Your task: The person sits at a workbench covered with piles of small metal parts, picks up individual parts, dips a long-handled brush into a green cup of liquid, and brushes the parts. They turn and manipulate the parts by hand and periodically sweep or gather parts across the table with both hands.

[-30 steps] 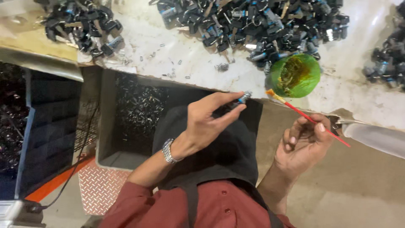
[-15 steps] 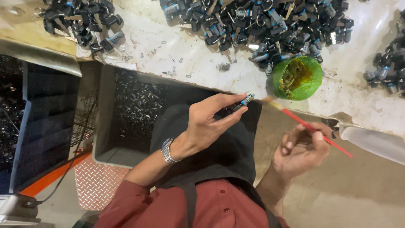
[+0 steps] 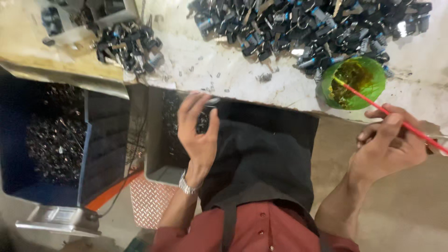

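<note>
My left hand point(image 3: 198, 135) is raised over a grey bin point(image 3: 156, 158) of small metal parts, below the bench edge. Its fingers are spread, and a small pale part point(image 3: 213, 100) shows right at the fingertips. I cannot tell whether that part touches them. A metal watch point(image 3: 186, 185) is on the wrist. My right hand point(image 3: 392, 144) pinches a thin red brush point(image 3: 373, 105). The brush tip rests in a green bowl point(image 3: 378, 79) of yellowish paste on the white worktop point(image 3: 210, 65).
A large heap of dark parts with blue ends point(image 3: 303, 23) lies behind the bowl, and a smaller heap point(image 3: 128, 44) sits at the left. A blue bin point(image 3: 100, 140) of parts stands left of the grey one. A black apron point(image 3: 261, 158) covers my lap, above a tread plate point(image 3: 149, 200).
My left hand has swung left from the middle to over the grey bin and opened; the dark part it pinched is out of its grip. The brush tip has reached the green bowl.
</note>
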